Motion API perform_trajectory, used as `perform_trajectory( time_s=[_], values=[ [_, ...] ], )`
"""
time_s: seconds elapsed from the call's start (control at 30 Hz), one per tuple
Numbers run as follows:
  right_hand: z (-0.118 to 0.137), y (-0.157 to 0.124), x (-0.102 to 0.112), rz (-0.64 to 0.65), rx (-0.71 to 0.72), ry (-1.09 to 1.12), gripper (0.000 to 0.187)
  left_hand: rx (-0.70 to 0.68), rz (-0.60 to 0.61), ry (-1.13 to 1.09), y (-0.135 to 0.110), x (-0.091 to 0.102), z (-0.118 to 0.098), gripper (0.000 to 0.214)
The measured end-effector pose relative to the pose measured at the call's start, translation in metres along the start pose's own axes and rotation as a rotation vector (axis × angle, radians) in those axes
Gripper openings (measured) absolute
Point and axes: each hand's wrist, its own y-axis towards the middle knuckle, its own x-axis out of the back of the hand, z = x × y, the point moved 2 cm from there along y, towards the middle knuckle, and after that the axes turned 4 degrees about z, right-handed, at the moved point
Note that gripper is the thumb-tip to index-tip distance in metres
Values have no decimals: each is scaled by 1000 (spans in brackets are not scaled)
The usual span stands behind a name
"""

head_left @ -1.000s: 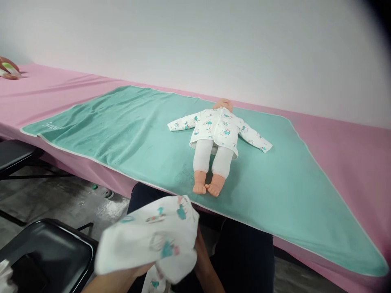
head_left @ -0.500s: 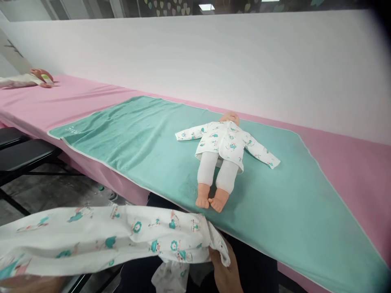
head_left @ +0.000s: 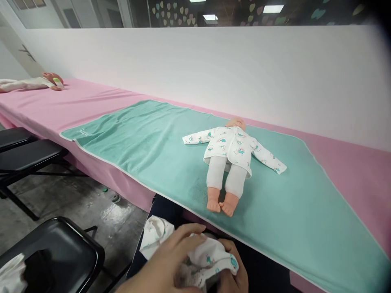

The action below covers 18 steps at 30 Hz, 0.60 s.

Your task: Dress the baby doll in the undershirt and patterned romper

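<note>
A pair of white baby pants [head_left: 210, 254] with green and pink prints is bunched up over my lap. My left hand [head_left: 166, 260] grips the gathered cloth from the left, fingers curled over its top. From the right, my right hand [head_left: 240, 268] holds the other side of the bunch, its fingertips partly hidden by fabric. One loose end of the pants lies to the left, beyond my left hand. Past my hands a baby doll [head_left: 229, 162] lies on its back, in a matching printed jacket [head_left: 227, 144] with the sleeves spread and white leggings [head_left: 217, 173]; its bare feet point towards me.
Under the doll a green blanket [head_left: 137, 142] covers part of the pink-covered table [head_left: 100, 91]. Another doll [head_left: 30, 83] lies at the far left. Black chairs [head_left: 58, 252] stand at the left, one with white cloth [head_left: 14, 274] on it. A white wall [head_left: 195, 65] runs behind.
The pants were stretched out sideways to the left between my hands; now they are bunched together. My left hand has come in from the lower left towards my right hand. The view has shifted slightly.
</note>
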Motion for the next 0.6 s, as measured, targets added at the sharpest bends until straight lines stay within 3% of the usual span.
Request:
perform_trajectory(
  time_s=[0.1,0.2,0.27,0.37,0.47,0.53,0.6],
  values=[
    [7,2,6,-86,78,22,11,-36,-132,257,6,-35,8,78],
    [15,4,22,-237,163,-89,16,-50,-219,359,5,-36,15,71],
    [22,4,37,-339,176,-210,17,-46,-237,383,7,-18,10,61],
    [41,0,64,-456,237,-407,13,-95,-309,388,17,23,-12,49],
    [66,-3,94,-506,318,-577,14,-110,-375,251,26,58,-35,44],
    [80,-3,108,-441,342,-621,15,-110,-360,30,31,68,-43,40],
    [89,1,111,-240,347,-585,13,-119,-333,-227,37,69,-46,35]
  ],
)
